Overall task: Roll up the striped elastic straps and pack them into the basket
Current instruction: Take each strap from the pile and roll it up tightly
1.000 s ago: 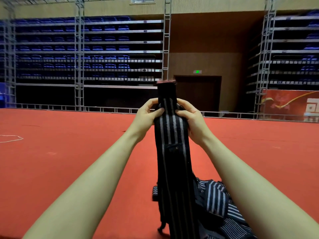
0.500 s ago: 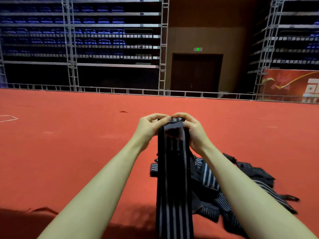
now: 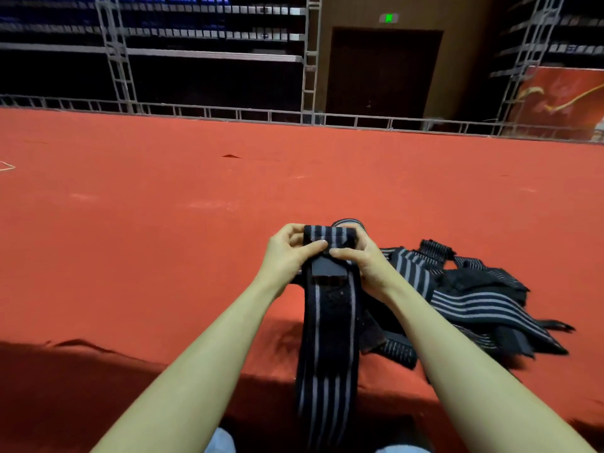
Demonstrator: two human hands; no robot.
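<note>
A black strap with grey stripes [image 3: 328,348] hangs down from both hands in the middle of the head view. Its top end is folded over into a small roll [image 3: 327,237]. My left hand [image 3: 287,253] pinches the left side of that roll, thumb on the front. My right hand [image 3: 359,259] pinches the right side, thumb meeting the left one. A black patch on the strap shows just below the thumbs. Several more striped straps [image 3: 474,299] lie in a loose heap on the floor to the right. No basket is in view.
Red carpet [image 3: 163,223] covers the floor all around. A low metal railing [image 3: 228,111] runs along its far edge, with scaffold stands and a dark doorway [image 3: 382,73] behind. A dark shadow lies across the near carpet.
Both hands came down from held-up height to low over the floor. The strap's top end, first sticking straight up, is now folded over into a small roll.
</note>
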